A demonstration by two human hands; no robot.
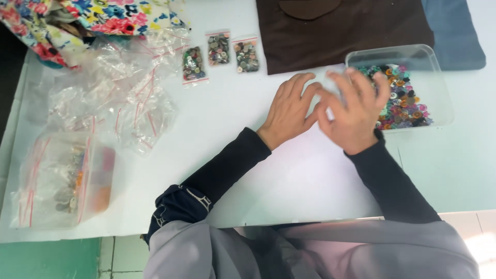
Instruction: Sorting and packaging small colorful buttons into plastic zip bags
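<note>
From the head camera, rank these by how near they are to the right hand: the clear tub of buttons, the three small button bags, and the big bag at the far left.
From the right hand:
1. Clear tub of buttons, just to its right, fingertips at the rim.
2. Three small button bags, up and to the left.
3. Big bag, at the table's far left edge.

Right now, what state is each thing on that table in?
Clear tub: lid off, partly full of mixed colourful buttons.
Three small bags: filled with buttons, lying flat.
Empty bags: loose heap.
Left hand: flat on table, holding nothing.
Right hand: blurred, at tub's edge.
</note>
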